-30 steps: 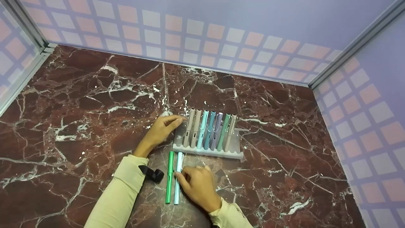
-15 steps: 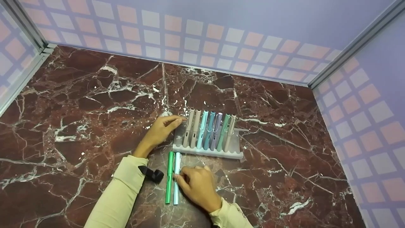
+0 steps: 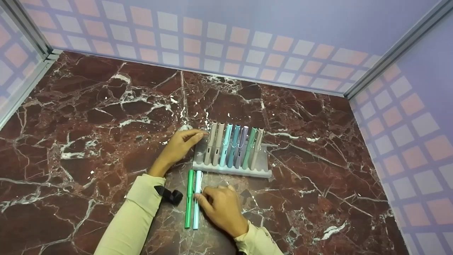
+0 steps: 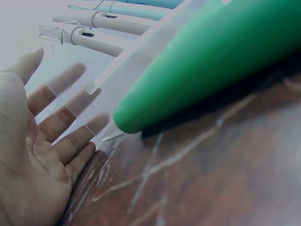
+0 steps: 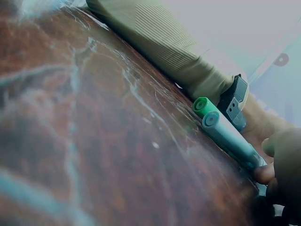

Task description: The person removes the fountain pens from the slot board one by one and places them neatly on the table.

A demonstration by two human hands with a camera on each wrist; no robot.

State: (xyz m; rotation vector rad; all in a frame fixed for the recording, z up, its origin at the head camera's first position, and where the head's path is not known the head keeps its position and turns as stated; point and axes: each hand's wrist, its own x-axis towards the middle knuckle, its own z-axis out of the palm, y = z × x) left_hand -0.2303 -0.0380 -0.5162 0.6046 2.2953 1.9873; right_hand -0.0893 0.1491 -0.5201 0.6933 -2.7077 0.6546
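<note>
A clear pen stand (image 3: 231, 172) holds a slanted row of several capped pens, among them a teal pen (image 3: 235, 147) and a purple pen (image 3: 242, 147). My left hand (image 3: 178, 147) holds the stand's upper left edge; through the clear panel its spread fingers (image 4: 66, 117) show behind, thumb on the other side. In front of the stand lie a green pen (image 3: 189, 198) and a pale blue pen (image 3: 196, 209), side by side and nearly parallel. My right hand (image 3: 223, 207), fingers curled, pinches the pale blue pen near its middle.
The tabletop (image 3: 318, 170) is dark red marble with white veins. A pale purple wall (image 3: 226, 46) with pink and white squares stands at the back, with more panels left and right. A black wrist camera (image 3: 170, 195) sits beside the green pen.
The pale blue pen has shifted slightly left, closer to the green pen, with my right thumb and fingers at it. My left hand stays on the stand.
</note>
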